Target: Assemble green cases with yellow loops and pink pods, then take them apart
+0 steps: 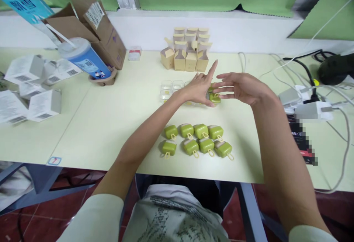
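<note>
Clear plastic tray w/ rounded cells point(166, 90): mid-table, partly covered by the L hand point(199, 88); its L-end cells show no green.
Glossy green block-shaped cases w/ pale-yellow loops point(215, 98): two visible in tray, R end — more behind the hand, can't tell.
Loose green cases point(206, 145): eight, two rows of four, btwn tray and near edge.
Progress, as judged: early — two seen in, eight out.
Small tan cardboard boxes, flaps up point(185, 62): bunched behind tray by the wall, tops open; contents can't tell.
L hand: spread wide, thumb and index either side of the in-tray cases, nothing visibly gripped.
R hand point(240, 87): fingers loosely extended, tips by the same cases; no grip seen, contact can't tell.
Room: pale yellow-green table point(91, 124) bare L of tray; near edge just below loose cases; far R cluttered w/ white chargers and cords point(312, 110).
</note>
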The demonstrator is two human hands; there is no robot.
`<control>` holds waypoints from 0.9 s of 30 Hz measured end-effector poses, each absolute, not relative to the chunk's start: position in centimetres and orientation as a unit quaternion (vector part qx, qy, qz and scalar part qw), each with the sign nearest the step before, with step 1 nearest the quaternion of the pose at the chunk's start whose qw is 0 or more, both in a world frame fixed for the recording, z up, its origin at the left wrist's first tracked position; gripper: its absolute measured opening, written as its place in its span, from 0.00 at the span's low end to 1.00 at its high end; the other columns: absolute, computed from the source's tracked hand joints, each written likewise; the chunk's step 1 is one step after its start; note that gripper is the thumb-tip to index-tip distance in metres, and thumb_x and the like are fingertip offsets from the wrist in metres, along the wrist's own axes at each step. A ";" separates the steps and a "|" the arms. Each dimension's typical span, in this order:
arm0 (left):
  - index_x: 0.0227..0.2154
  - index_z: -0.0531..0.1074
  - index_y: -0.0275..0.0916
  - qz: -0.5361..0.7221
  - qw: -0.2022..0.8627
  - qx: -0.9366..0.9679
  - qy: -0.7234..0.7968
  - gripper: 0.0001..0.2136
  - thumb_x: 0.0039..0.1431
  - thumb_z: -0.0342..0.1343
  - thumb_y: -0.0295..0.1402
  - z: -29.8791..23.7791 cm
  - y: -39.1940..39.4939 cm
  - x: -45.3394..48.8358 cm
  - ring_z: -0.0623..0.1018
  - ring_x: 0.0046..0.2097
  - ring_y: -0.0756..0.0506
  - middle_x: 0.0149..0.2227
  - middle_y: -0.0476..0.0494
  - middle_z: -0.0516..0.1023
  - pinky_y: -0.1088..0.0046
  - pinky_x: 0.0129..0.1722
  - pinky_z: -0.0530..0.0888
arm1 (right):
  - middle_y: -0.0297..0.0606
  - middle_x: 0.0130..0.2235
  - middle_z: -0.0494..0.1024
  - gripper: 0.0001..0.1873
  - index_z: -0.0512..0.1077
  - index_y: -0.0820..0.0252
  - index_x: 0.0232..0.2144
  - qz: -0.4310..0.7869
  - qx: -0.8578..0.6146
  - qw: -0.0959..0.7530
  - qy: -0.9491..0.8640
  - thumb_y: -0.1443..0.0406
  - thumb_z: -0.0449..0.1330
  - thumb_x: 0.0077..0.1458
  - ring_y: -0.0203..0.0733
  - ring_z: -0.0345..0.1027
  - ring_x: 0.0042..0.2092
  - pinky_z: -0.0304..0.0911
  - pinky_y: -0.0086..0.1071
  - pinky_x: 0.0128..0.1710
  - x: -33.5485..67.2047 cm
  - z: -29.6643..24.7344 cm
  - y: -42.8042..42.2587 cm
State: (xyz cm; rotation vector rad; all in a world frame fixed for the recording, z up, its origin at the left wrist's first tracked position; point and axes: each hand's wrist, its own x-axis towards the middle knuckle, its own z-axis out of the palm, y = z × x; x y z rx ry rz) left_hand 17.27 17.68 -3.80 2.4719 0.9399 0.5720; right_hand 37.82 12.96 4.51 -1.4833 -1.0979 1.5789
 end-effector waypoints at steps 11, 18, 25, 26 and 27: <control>0.81 0.15 0.34 0.214 0.215 0.882 0.361 0.77 0.50 0.76 0.33 -5.0 17.5 19.3 0.76 0.66 0.23 0.53 0.34 0.84 0.36 0.80 0.55 | 0.43 0.28 0.83 0.12 0.82 0.70 0.36 0.586 -0.606 0.352 -0.407 0.76 0.59 0.69 0.41 0.80 0.31 0.78 0.36 0.42 35.5 3.2 14.0; 0.82 0.17 0.35 0.219 0.243 0.871 0.366 0.80 0.44 0.79 0.39 -5.2 17.8 19.2 0.63 0.76 0.16 0.58 0.32 0.81 0.30 0.81 0.49 | 0.38 0.25 0.82 0.18 0.81 0.68 0.30 0.545 -0.605 0.420 -0.401 0.77 0.55 0.69 0.35 0.75 0.30 0.70 0.27 0.35 35.7 5.2 13.2; 0.80 0.12 0.43 0.234 0.252 0.877 0.336 0.83 0.45 0.81 0.47 -6.7 18.2 19.2 0.64 0.76 0.17 0.70 0.28 0.75 0.29 0.82 0.42 | 0.41 0.28 0.81 0.11 0.86 0.59 0.27 0.467 -0.563 0.485 -0.479 0.72 0.64 0.56 0.38 0.72 0.30 0.64 0.32 0.29 39.4 7.4 6.7; 0.80 0.12 0.44 0.232 0.251 0.880 0.330 0.83 0.45 0.82 0.47 -6.7 18.3 19.2 0.62 0.77 0.17 0.71 0.27 0.74 0.27 0.81 0.40 | 0.41 0.28 0.81 0.11 0.86 0.56 0.28 0.455 -0.567 0.481 -0.490 0.71 0.65 0.57 0.40 0.73 0.31 0.63 0.34 0.29 39.9 6.6 5.3; 0.81 0.13 0.45 0.230 0.251 0.883 0.324 0.83 0.45 0.82 0.48 -6.5 18.3 19.3 0.61 0.78 0.16 0.72 0.27 0.72 0.27 0.81 0.39 | 0.41 0.30 0.83 0.10 0.87 0.52 0.29 0.458 -0.573 0.456 -0.505 0.70 0.66 0.56 0.42 0.74 0.32 0.64 0.35 0.29 40.3 5.6 3.9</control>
